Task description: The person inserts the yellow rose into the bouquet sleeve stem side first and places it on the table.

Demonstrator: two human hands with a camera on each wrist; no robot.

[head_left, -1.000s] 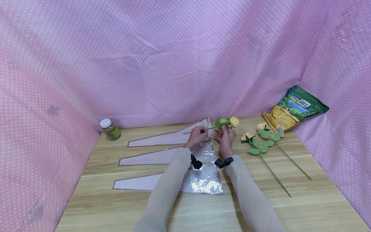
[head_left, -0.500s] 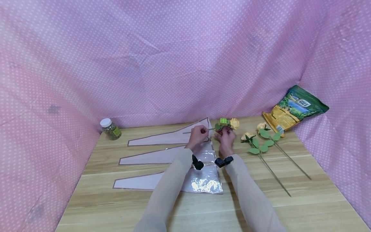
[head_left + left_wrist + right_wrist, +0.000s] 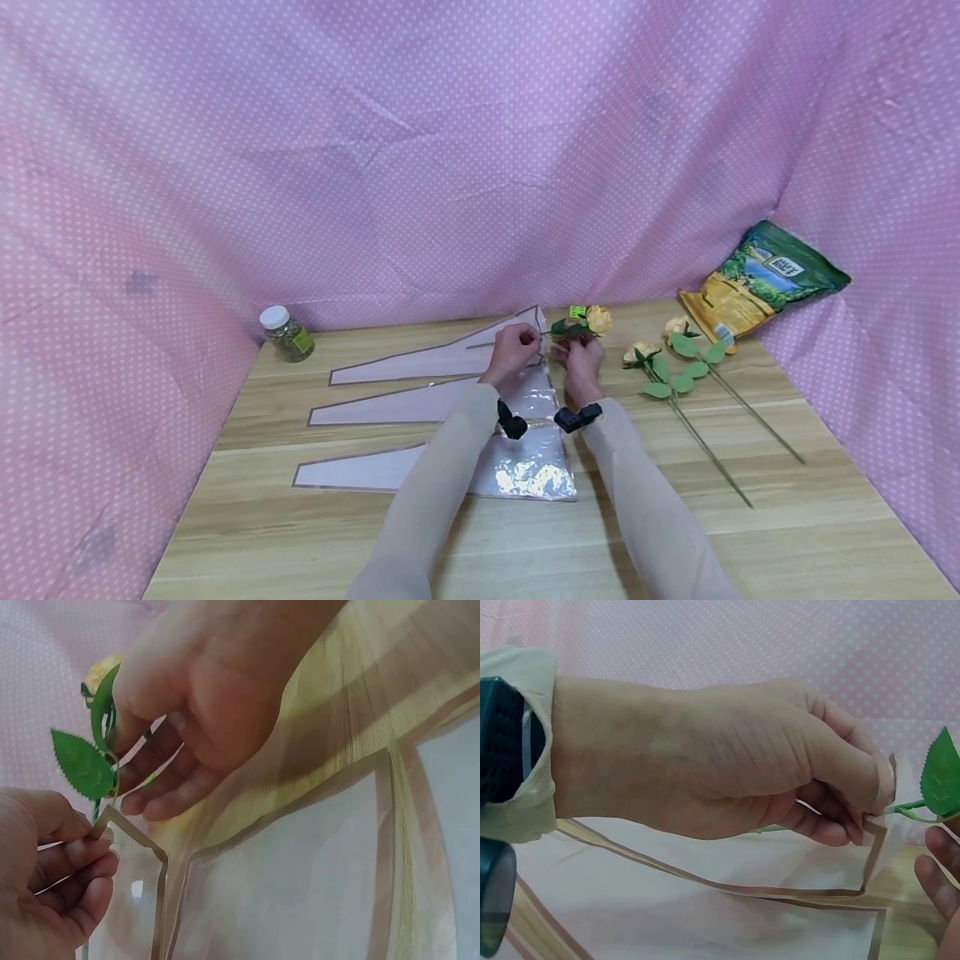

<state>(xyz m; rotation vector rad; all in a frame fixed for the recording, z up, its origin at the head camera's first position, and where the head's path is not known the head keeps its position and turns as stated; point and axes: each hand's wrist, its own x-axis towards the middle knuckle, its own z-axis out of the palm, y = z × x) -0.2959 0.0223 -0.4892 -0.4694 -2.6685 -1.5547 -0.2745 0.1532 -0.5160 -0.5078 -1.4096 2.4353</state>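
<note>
My left hand [image 3: 513, 354] pinches the mouth edge of the farthest flower sleeve [image 3: 420, 361], a tapered wrapper with a brown border. In the left wrist view its thumb and fingertips grip the sleeve's corner [image 3: 103, 819]. Beyond it, my right hand [image 3: 583, 362] holds a yellow artificial rose [image 3: 598, 321] below its bloom, with green leaves [image 3: 82, 763] beside the fingers. The rose lies sideways, bloom to the right, and its stem [image 3: 480, 345] runs left along the sleeve, partly hidden by my left hand. Only the right hand's fingers [image 3: 939, 874] show in the right wrist view.
Two more sleeves, a middle one [image 3: 390, 408] and a near one [image 3: 360, 475], lie closer to me. Two yellow roses [image 3: 640, 354] [image 3: 676, 327] rest on the right. Behind them leans a green-and-yellow bag [image 3: 765, 279]. A white-capped jar [image 3: 287, 335] stands far left.
My right hand and the rose have shifted a little left, the stem end reaching farther along the sleeve. The left hand keeps its pinch at nearly the same spot.
</note>
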